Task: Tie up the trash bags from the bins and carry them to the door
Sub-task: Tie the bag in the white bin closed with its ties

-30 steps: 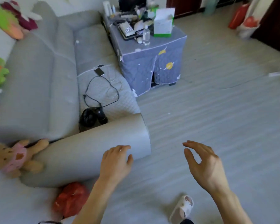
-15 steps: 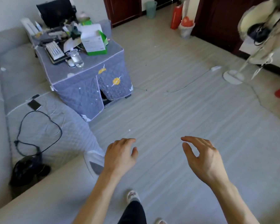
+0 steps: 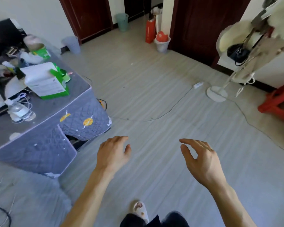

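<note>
Grey floor (image 3: 154, 95) under the left hand (image 3: 112, 154) and right hand (image 3: 202, 161), both released and loosely curled; white bin (image 3: 161, 45) far off.

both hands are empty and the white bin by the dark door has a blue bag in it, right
Not quite: the head view shows the bag in the white bin by the dark door is red, not blue. The left hand and right hand are indeed empty.

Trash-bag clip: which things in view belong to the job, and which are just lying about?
Job: left hand, right hand, both empty; grey bin; teal bin; white bin holding a red bag.
Lying about: covered table; green-and-white box; water bottle; power strip; white floor stand; red stool.
</note>
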Demonstrator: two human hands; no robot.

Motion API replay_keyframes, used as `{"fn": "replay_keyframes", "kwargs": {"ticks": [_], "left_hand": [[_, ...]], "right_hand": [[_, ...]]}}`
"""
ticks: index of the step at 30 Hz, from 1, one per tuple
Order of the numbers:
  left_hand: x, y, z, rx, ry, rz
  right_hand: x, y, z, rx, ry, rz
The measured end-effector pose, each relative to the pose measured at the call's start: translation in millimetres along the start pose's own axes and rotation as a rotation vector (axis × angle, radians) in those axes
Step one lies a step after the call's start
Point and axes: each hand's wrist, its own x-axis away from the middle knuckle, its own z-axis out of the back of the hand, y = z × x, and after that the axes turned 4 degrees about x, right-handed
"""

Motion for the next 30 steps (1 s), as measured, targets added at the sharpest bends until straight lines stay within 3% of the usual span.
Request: {"fn": "replay_keyframes", "kwargs": {"ticks": [9,23,30], "left_hand": [[-262.7,48.2,-19.7,0.0,-0.036,-0.061],[-639.8,107.6,-30.8,0.047,-0.101,0.108],[-872.8,110.6,-47.2,0.065,-0.217,0.029]], "right_hand": [[-254.0,43.2,-8.2,-0.023,0.032,-0.068],[-672.9,88.0,-5.3,-0.017,-0.035,-0.029],[-878.0,90.0,-35.8,-0.009,0.032,-0.132]]}}
